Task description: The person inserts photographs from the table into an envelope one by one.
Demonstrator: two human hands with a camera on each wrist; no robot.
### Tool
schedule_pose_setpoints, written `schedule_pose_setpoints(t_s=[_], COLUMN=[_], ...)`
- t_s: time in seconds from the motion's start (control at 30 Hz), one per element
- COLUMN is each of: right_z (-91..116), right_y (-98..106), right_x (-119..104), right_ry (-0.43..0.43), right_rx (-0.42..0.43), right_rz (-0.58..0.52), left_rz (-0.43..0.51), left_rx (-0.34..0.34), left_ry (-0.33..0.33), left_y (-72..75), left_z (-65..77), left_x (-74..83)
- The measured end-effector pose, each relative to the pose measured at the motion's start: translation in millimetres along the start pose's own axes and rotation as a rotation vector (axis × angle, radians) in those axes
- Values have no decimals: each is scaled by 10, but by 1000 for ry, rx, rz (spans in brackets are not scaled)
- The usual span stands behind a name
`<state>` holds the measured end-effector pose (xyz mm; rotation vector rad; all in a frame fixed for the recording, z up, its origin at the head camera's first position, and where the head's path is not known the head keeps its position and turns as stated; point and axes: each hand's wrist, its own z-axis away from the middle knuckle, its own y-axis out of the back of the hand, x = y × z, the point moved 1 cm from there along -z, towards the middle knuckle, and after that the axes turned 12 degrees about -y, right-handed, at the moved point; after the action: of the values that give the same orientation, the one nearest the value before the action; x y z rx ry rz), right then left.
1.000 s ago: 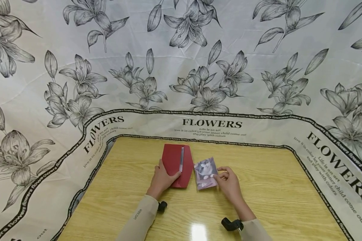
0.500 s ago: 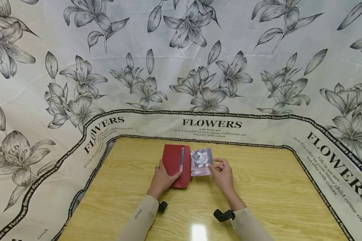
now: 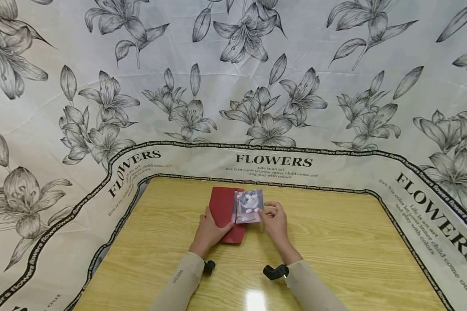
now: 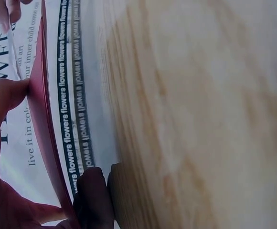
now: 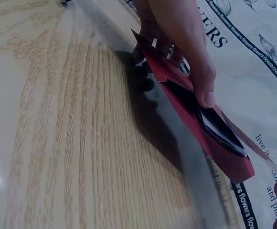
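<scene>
My left hand [image 3: 208, 231] grips a red envelope [image 3: 222, 207] by its lower left side, thumb on the front and fingers behind. In the right wrist view the envelope's mouth [image 5: 188, 102] gapes, with dark-edged cards [image 5: 219, 131] inside and the left thumb beside them. My right hand [image 3: 275, 219] pinches a photo card [image 3: 251, 206] with a cat on it by its lower right edge. The card's left edge overlaps the envelope's opening in the head view. Seen from the left wrist, the envelope [image 4: 43, 109] stands nearly edge-on, off the table, and the card [image 4: 14, 50] is a thin strip.
A wooden table [image 3: 334, 242] lies under both hands. Behind and along its sides hangs a white cloth [image 3: 272, 166] printed with flowers and lettering. Black wrist mounts [image 3: 276, 272] sit at the sleeves.
My right hand has moved the cat photo card left and up, from beside the envelope to over its opening. The card has straightened. The left hand and envelope have barely moved.
</scene>
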<state>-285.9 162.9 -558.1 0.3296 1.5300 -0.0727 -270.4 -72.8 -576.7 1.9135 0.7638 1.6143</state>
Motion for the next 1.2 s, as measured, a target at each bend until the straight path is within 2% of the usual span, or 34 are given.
schedule_pose_setpoints(t_s=[0.5, 0.93, 1.2], right_z=[-38, 36, 32], right_y=[-266, -424, -495], right_x=[44, -19, -5], right_ry=[-41, -70, -67], right_rx=[26, -10, -14], right_rz=[3, -32, 26], left_rz=[7, 18, 26], left_rx=[-1, 11, 16], left_ry=[-15, -28, -24], left_y=[-10, -2, -5], left_z=[-11, -13, -15], left_x=[-32, -28, -32])
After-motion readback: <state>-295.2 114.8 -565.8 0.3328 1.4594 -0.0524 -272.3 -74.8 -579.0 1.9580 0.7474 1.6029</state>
